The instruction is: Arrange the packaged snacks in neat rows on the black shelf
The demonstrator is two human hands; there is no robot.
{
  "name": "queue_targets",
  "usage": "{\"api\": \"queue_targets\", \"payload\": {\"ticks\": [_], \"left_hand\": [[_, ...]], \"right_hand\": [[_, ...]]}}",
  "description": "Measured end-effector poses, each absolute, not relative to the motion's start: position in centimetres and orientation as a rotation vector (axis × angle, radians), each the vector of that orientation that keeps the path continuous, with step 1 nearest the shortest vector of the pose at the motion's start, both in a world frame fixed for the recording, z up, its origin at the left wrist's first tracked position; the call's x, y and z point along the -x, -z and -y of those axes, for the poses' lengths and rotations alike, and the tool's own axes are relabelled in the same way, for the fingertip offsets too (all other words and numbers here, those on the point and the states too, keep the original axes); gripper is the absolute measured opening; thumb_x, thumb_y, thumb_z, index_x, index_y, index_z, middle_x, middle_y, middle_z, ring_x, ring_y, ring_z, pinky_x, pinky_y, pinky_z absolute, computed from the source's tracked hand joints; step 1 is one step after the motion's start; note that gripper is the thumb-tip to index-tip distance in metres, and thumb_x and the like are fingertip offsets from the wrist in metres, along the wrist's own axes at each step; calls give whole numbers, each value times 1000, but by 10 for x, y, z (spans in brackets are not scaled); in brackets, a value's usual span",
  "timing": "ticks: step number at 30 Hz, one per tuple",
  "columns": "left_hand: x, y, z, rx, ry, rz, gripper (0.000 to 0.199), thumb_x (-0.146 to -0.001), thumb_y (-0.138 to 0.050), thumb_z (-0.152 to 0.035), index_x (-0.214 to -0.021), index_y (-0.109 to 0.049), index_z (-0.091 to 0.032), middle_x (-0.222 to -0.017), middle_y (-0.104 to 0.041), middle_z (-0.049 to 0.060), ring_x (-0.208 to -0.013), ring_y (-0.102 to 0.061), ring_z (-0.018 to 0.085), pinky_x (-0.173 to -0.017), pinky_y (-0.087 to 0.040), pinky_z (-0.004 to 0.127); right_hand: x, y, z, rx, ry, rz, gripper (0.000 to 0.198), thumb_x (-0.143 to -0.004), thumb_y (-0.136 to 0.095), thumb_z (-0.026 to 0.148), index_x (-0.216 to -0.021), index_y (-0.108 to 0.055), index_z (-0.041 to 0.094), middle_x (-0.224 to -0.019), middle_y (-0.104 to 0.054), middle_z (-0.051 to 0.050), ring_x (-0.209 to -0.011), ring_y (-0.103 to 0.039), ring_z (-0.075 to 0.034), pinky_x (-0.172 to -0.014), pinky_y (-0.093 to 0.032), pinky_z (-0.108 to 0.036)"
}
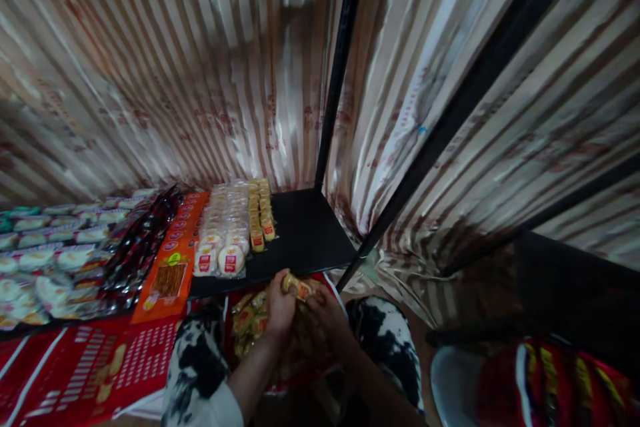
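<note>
A small yellow-wrapped snack pack [299, 287] with an orange-red label is held between my two hands, just in front of the shelf's front edge. My left hand [281, 305] is closed on its left end, and my right hand [323, 307] grips the right end. Below them, an open red bag [245, 320] holds many similar yellow packs between my knees. On the black shelf [310, 227], two rows of the same yellow packs [261, 213] stand beside rows of round white wrapped biscuits [223, 233].
Left along the shelf lie an orange snack packet [173, 267], dark shiny packets [143, 240] and white wrapped cakes [55, 247]. A red printed sack [100, 367] is below. Black posts [340, 80] frame the shelf before striped sheeting. A white stool [453, 380] stands at lower right.
</note>
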State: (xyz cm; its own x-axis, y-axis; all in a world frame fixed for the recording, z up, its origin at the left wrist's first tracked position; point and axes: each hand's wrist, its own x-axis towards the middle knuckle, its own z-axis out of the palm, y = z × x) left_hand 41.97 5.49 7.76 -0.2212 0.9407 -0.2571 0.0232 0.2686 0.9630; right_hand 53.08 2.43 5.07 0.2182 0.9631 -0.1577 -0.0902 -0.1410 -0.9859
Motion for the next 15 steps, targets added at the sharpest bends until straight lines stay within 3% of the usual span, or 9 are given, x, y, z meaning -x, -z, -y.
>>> {"api": "queue_targets", "payload": {"ticks": [5, 11, 15], "left_hand": [[-414, -98, -78, -1399, -971, -1471, 40, -67, -54, -7, -102, -65, -21, -102, -64, 4, -99, -59, 17, -94, -42, 29], [-426, -127, -115, -1559, -872, -1504, 53, -70, -53, -9, -120, -56, -25, -112, -61, 5, -102, -58, 18, -92, -44, 29], [-439, -135, -147, -1513, -999, -1612, 58, -74, -47, -8, -131, -44, -18, -120, -58, 10, -111, -55, 20, -98, -41, 32]], "right_hand": [[-553, -68, -49, 1533, -726, 1468, 35, -68, -63, 31, -102, -66, 23, -99, -69, -7, -99, -59, -26, -91, -45, -42], [-556, -74, -99, 1442, -902, 1456, 38, -72, -59, 34, -107, -63, 22, -91, -69, -4, -78, -62, -18, -69, -51, -29], [-558, -76, -146, 1490, -829, 1395, 39, -69, -61, 36, -104, -65, 21, -88, -68, -4, -75, -62, -17, -70, -51, -29]]}}
